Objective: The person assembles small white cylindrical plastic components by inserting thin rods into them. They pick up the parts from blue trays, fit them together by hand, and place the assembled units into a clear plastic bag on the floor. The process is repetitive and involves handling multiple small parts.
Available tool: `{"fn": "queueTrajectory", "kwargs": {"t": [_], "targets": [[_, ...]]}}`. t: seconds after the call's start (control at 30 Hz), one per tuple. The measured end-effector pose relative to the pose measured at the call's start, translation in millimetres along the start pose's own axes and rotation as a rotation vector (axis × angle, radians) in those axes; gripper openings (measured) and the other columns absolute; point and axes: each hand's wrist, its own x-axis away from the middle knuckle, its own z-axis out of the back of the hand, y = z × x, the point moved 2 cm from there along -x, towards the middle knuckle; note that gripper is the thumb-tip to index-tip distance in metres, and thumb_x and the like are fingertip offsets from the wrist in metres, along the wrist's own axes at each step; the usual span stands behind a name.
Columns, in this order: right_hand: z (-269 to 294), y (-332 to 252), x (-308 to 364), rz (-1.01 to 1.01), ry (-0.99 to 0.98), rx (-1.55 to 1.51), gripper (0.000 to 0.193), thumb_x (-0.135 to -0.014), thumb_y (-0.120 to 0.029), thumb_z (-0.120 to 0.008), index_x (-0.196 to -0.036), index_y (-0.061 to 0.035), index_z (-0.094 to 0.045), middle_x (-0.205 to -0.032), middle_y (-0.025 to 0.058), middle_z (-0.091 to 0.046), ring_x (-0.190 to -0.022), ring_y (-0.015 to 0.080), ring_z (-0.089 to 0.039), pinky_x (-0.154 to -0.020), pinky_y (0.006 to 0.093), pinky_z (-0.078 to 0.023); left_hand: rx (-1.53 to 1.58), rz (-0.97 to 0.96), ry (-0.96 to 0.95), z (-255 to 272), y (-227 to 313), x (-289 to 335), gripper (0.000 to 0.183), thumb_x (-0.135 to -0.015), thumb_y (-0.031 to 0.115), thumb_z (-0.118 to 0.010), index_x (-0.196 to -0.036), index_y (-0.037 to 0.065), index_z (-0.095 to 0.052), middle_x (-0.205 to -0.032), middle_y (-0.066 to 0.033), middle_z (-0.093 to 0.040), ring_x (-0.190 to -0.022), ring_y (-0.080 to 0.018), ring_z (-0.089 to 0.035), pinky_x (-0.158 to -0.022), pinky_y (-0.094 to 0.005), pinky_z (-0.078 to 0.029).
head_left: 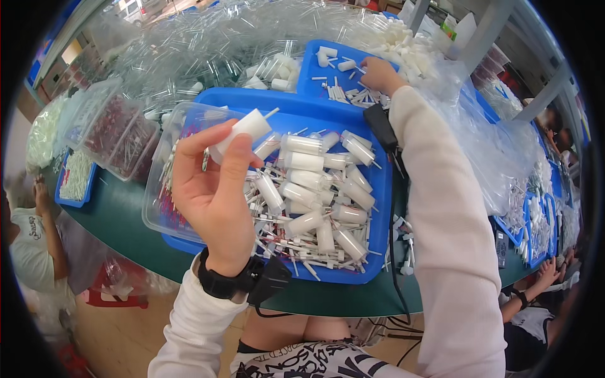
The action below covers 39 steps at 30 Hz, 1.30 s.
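Observation:
My left hand (217, 183) is raised over the large blue tray (239, 97). Between thumb and fingers it grips a white cylinder (251, 128) with a thin white stick poking out of its upper end. In the far small blue tray (311, 66), my right hand (381, 75) reaches down with its fingers drawn together. Whatever is in those fingertips is too small to make out. Beside them lie short thin white tubes (338, 94) and a few white cylindrical pieces (346, 65). Several clear-sleeved white cylinders (305, 162) with sticks are heaped in the large tray, over thin white parts with wires.
A clear plastic box (154, 211) with red-wired parts overlaps the large tray's left side. Clear tubes (208, 53) pile up behind. A divided clear box (120, 129) stands left. A black cable (393, 233) runs along the tray's right edge. Other people sit at both sides.

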Motion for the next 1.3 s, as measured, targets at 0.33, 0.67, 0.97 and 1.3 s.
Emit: {"fn": "queueTrajectory", "kwargs": {"t": [0.33, 0.67, 0.97, 1.3], "targets": [[64.6, -15.3, 68.7, 0.150, 0.141, -0.087, 0.032, -0.078, -0.025, -0.053, -0.099, -0.0007, -0.059, -0.093, 0.0180, -0.061, -0.088, 0.0342, -0.057, -0.077, 0.0385, -0.044, 0.070, 0.203, -0.212, -8.3, -13.3, 2.4, 0.015, -0.081, 0.003, -0.060, -0.094, -0.003, -0.056, -0.091, -0.0105, -0.059, -0.074, -0.0141, -0.059, -0.068, -0.0236, -0.047], [53.8, -41.9, 76.4, -0.069, 0.063, -0.172, 0.051, -0.081, -0.044, -0.042, -0.108, -0.0021, -0.052, -0.106, 0.0210, -0.057, -0.101, 0.0360, -0.053, -0.088, 0.0453, -0.037, 0.039, 0.250, -0.291, -13.3, -15.3, 9.1, 0.015, -0.081, 0.003, -0.059, -0.094, -0.003, -0.056, -0.090, -0.0110, -0.060, -0.073, -0.0137, -0.058, -0.068, -0.0252, -0.048], [39.5, -44.2, 72.9, 0.092, 0.136, -0.166, 0.061, -0.069, -0.021, -0.063, -0.122, -0.0062, -0.038, -0.087, 0.0172, -0.063, -0.082, 0.0321, -0.060, -0.073, 0.0393, -0.046, 0.040, 0.278, -0.307, -16.2, -8.4, 9.3, 0.026, -0.075, -0.004, -0.063, -0.098, -0.004, -0.051, -0.094, -0.0120, -0.058, -0.079, -0.0157, -0.059, -0.068, -0.0263, -0.049], [120.4, -99.4, 246.5, 0.292, 0.174, -1.031, 0.024, -0.071, -0.010, -0.068, -0.092, -0.0011, -0.059, -0.082, 0.0094, -0.064, -0.075, 0.0120, -0.059, -0.065, 0.0256, -0.046, 0.099, 0.194, -0.471, -17.3, 0.2, 21.0, 0.025, -0.073, -0.007, -0.064, -0.095, -0.003, -0.054, -0.093, -0.0128, -0.060, -0.087, -0.0159, -0.059, -0.075, -0.0272, -0.049]]}}
